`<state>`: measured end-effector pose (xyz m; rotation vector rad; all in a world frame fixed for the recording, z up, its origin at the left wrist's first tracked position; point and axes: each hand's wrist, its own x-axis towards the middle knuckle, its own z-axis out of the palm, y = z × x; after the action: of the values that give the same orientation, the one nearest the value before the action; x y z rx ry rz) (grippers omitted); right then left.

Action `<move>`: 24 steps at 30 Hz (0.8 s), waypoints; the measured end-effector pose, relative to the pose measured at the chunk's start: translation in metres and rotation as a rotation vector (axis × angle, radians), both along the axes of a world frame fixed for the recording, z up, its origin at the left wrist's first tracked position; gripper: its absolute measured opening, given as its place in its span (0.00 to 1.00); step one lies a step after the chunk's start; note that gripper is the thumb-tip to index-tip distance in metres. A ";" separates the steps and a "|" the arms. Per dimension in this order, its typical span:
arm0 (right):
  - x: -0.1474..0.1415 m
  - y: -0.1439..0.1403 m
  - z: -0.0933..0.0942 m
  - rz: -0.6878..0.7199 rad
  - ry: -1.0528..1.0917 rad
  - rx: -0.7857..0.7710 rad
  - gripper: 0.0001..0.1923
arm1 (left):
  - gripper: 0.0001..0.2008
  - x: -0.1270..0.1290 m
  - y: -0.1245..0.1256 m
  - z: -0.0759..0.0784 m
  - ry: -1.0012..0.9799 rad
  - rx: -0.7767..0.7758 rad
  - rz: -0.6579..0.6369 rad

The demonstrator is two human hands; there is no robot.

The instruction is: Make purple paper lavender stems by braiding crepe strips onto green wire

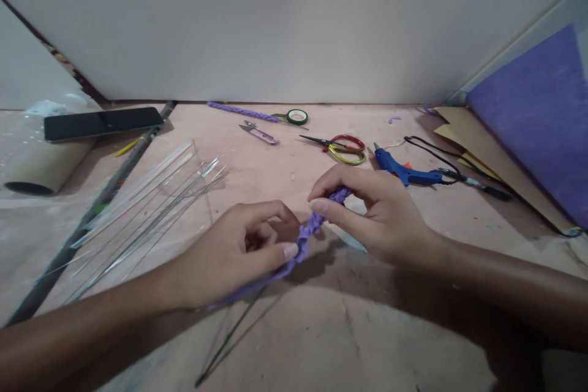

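Observation:
Between my two hands runs a wire stem wrapped in ruffled purple paper (pixel 310 225), held tilted above the table. My left hand (pixel 248 245) pinches its lower part between thumb and forefinger, where a purple paper strip (pixel 243 291) trails off beneath the palm. The bare dark end of the wire (pixel 225 343) sticks out toward me. My right hand (pixel 372 208) is closed on the upper part, thumb against forefinger. Past my right hand lie red-and-yellow-handled scissors (pixel 337 148) and a blue glue gun (pixel 407 171).
A finished-looking purple stem (pixel 243 113), green tape roll (pixel 296 116) and pink thread snips (pixel 260 133) lie at the back. Loose wires (pixel 156 220) spread on the left, near a phone (pixel 103 124) on a cardboard tube (pixel 50 165). Purple paper sheets (pixel 537 116) stand right.

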<state>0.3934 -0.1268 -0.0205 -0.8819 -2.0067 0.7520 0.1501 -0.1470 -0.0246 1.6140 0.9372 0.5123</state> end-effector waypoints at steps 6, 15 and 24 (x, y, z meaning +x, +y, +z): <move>0.000 0.007 -0.003 -0.134 0.011 -0.036 0.06 | 0.18 -0.007 -0.019 0.007 -0.083 0.388 -0.132; 0.001 0.000 -0.001 0.204 0.088 0.023 0.03 | 0.12 0.003 0.000 0.007 -0.155 -0.060 0.022; 0.003 0.005 -0.005 0.166 0.013 0.073 0.04 | 0.08 -0.002 0.007 0.008 0.240 0.210 -0.071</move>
<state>0.3967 -0.1222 -0.0254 -0.6733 -2.1009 0.7687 0.1481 -0.1399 -0.0162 1.9239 1.0249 0.3825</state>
